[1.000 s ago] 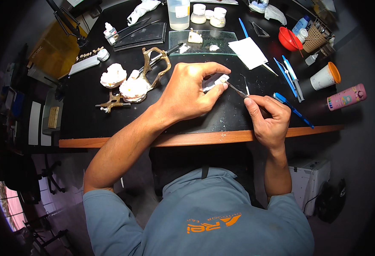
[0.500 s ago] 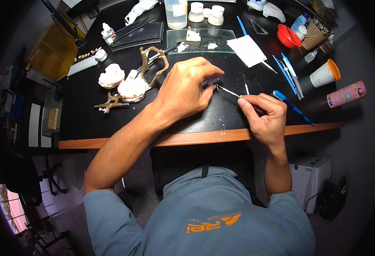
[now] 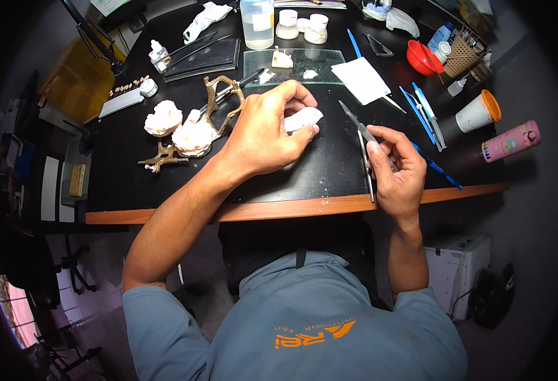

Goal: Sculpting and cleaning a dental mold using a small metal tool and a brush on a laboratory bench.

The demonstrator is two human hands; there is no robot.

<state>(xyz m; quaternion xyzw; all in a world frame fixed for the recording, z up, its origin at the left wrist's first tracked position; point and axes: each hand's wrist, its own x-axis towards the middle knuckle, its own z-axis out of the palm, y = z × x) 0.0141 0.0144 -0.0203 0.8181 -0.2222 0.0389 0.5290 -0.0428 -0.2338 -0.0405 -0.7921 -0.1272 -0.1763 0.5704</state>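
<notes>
A small curved white piece (image 3: pixel 304 119) is pinched between the thumb and fingers of my left hand (image 3: pixel 263 130), above the black table; its kind is unclear. My right hand (image 3: pixel 396 166) is closed round a pointed knife with a grey ribbed handle (image 3: pixel 359 125), its tip directed toward the far left. A thin metal instrument (image 3: pixel 369 168) runs down beside the right thumb; whether the hand holds it too, I cannot tell. The knife's tip is apart from the white piece. Left of my left hand lies a brass-coloured dental articulator (image 3: pixel 218 105) with pinkish-white plaster models (image 3: pixel 193 138).
Behind my hands is a glass slab (image 3: pixel 323 60) bearing small off-white pieces. White paper (image 3: pixel 361 81), blue-handled tools (image 3: pixel 426 114), a red bowl (image 3: pixel 423 58), an orange-rimmed cup (image 3: pixel 479 112) and a pink bottle (image 3: pixel 511 141) stand or lie rightward. A liquid-filled bottle (image 3: pixel 258 32) stands behind.
The thin instrument's tip has left the piece in my left hand. My right hand now has the grey-handled knife. My left hand has turned, showing the white piece more fully.
</notes>
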